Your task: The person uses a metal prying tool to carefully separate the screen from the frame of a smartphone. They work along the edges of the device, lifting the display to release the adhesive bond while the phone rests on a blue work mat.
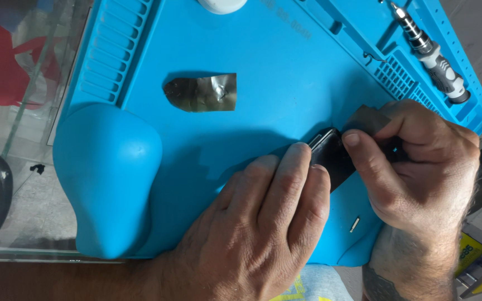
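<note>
A blue silicone repair mat (pixel 274 72) fills most of the view, laid over a glass tabletop (pixel 23 212), its raised wrist pad at the near left and its ribbed trays along the far and right edges. Near the mat's right-hand near corner both hands are gathered on a small dark, flat device (pixel 330 159), which looks like a phone or handheld, though its kind cannot be settled. Its long axis is judged to run diagonally from near left up to far right, directly between the two hands. The left hand (pixel 263 223) is laid flat with fingers pressed together, fingertips resting against the device's near-left edge. The right hand (pixel 419 167) is curled over the far-right end, thumb and forefinger pinched on a thin grey flap (pixel 370 118) at the device's upper side; it is the nearer hand to that flap. Most of the device is hidden beneath the fingers. A crumpled metallic foil piece (pixel 202 93) lies apart to the far left, a precision screwdriver (pixel 432 53) rests in the right tray, and a tiny pale pin (pixel 355 224) lies beside the right wrist.
</note>
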